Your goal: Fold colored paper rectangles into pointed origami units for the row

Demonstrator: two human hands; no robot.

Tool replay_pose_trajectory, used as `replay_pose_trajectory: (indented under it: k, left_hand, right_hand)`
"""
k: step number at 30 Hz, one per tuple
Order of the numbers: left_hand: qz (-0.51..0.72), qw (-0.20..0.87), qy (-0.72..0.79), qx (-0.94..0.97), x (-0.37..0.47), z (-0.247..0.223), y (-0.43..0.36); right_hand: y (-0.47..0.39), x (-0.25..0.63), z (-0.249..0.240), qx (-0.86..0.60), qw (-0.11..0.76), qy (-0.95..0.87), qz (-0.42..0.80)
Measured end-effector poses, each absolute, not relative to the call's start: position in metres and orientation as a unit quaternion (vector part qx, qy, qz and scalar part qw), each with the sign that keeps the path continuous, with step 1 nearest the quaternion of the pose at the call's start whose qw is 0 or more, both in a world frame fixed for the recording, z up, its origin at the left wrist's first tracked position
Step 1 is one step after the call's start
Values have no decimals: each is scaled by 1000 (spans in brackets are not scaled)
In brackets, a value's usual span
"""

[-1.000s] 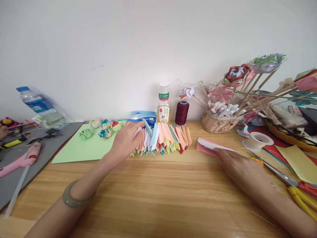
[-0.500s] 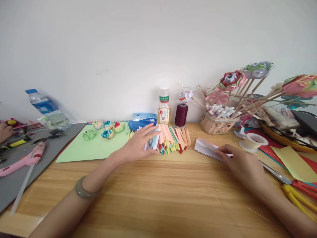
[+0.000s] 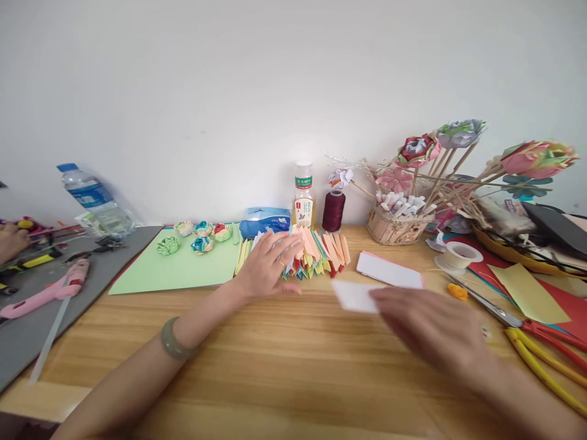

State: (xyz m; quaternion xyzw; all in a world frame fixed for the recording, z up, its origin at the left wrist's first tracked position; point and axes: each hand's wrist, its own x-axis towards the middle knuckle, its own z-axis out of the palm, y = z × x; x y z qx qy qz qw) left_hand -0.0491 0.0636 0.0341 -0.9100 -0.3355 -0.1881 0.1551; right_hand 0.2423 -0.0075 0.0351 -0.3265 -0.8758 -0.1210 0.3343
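Observation:
My right hand (image 3: 426,324), smeared by motion, pinches a white paper strip (image 3: 355,296) by its right end, above the table. Just behind it lies a stack of white paper strips (image 3: 389,269) with a pink edge. My left hand (image 3: 270,261) rests with fingers spread over the left part of a row of folded paper pieces (image 3: 316,253) in peach, yellow, teal and red. Its palm hides some of the pieces. Several folded paper flowers (image 3: 202,244) sit on a light green paper sheet (image 3: 174,275) to the left.
A thread spool (image 3: 334,211), a drink bottle (image 3: 303,198) and a blue packet (image 3: 265,223) stand by the wall. At right are a basket (image 3: 398,229), a ribbon spool (image 3: 458,258), scissors (image 3: 504,315) and yellow-handled pliers (image 3: 541,363). A pink glue gun (image 3: 59,287) lies left, near another person's hand (image 3: 13,241).
My right hand has lifted a white strip off the stack and moved it left and toward me. My left hand has settled lower over the folded pieces.

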Motion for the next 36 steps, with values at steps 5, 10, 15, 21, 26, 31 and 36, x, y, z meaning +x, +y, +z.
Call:
replay_pose_trajectory:
  k: [5,10,15,21,26,31,36]
  left_hand:
    - [-196,129,-180,-955,-18,20,2]
    - [-192,114,-195,-955,-10,-1,-19]
    - [-239,-25,-274,-931,-10,-1,-15]
    - [-225,-43,-287,-930,-3,3,-9]
    - [-291,-111,-276,-909,1,3,-3]
    - [-290,-245,-360,-852,1,3,-6]
    - [-275,-287,-403,-824,2,3,-3]
  right_hand:
    - [-24,207,29,-193,223,-950,-101]
    - [-21,213,18,-221,198,-955,-4]
    - [-26,232,12,-317,177,-931,22]
    - [-24,237,14,-372,158,-911,87]
    - [-18,241,17,-388,136,-900,146]
    - [-12,244,17,-415,160,-882,157]
    - [-10,245,7,-447,192,-858,164]
